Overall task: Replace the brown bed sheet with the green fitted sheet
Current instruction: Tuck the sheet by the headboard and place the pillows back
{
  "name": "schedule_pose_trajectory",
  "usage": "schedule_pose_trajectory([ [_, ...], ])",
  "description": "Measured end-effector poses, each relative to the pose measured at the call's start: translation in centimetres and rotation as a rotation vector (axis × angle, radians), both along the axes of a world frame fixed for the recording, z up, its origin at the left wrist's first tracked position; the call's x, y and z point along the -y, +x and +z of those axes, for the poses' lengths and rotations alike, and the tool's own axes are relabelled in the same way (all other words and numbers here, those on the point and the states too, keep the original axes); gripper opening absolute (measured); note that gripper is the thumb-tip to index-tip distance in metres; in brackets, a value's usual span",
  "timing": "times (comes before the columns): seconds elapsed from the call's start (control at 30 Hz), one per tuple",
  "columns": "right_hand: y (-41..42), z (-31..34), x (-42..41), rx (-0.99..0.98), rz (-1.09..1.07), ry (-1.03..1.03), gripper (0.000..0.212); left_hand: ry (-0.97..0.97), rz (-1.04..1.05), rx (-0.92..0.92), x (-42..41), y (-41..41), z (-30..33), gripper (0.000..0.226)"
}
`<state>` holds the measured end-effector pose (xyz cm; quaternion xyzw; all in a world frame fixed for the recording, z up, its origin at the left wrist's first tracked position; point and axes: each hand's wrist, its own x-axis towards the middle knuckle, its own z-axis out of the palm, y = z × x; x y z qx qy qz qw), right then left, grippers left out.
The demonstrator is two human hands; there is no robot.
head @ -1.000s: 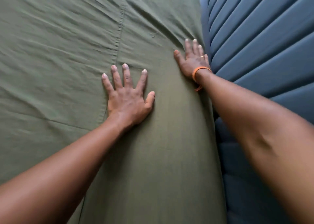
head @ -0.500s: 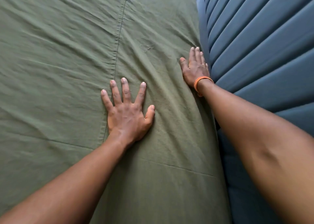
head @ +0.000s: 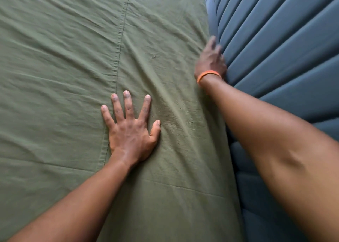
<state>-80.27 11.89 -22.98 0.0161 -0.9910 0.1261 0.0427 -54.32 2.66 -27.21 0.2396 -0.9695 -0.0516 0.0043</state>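
Observation:
The green fitted sheet (head: 60, 62) covers the whole bed surface, lightly wrinkled, with a stitched seam running up its middle. My left hand (head: 129, 129) lies flat on the sheet with fingers spread, pressing just right of the seam. My right hand (head: 211, 60), with an orange band on the wrist, is blurred at the sheet's right edge where the sheet meets the padded headboard; its fingers reach along that gap. No brown sheet shows in the view.
A blue-grey padded headboard (head: 278, 45) with long ribbed panels fills the right side, tight against the mattress edge. A narrow dark gap runs between it and the bed.
Both hands have slid toward me along the sheet. The right hand has turned onto its side against the headboard gap. Wrinkles near the right edge have shifted.

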Motion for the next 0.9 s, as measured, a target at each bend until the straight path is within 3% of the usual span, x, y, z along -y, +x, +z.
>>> schedule_pose_trajectory([
  [0.07, 1.7, 0.3, 2.1, -0.108, 0.264, 0.069, 0.058, -0.007, 0.006, -0.002, 0.1, 0.1, -0.1, 0.078],
  [0.17, 4.5, -2.2, 4.2, 0.160, 0.446, 0.073, 0.066, -0.007, 0.005, -0.014, 0.1, 0.0, -0.1, 0.077],
  [0.37, 1.9, -3.9, 1.5, 0.130, 0.381, 0.103, 0.091, -0.010, -0.006, -0.010, 0.2, 0.1, -0.5, 0.077],
  [0.57, 1.5, -3.1, -1.1, 0.202, 0.379, 0.116, 0.069, -0.003, 0.004, 0.017, 0.3, 0.0, -0.4, 0.078],
  [0.8, 15.7, -2.0, -10.0, 0.239, 0.305, 0.187, 0.061, 0.079, -0.034, 0.107, -0.4, 0.8, 1.5, 0.074],
  [0.9, 23.5, -0.6, -13.1, 0.240, 0.286, 0.299, 0.065, 0.165, -0.093, 0.064, -3.8, 6.6, 2.3, 0.073],
])
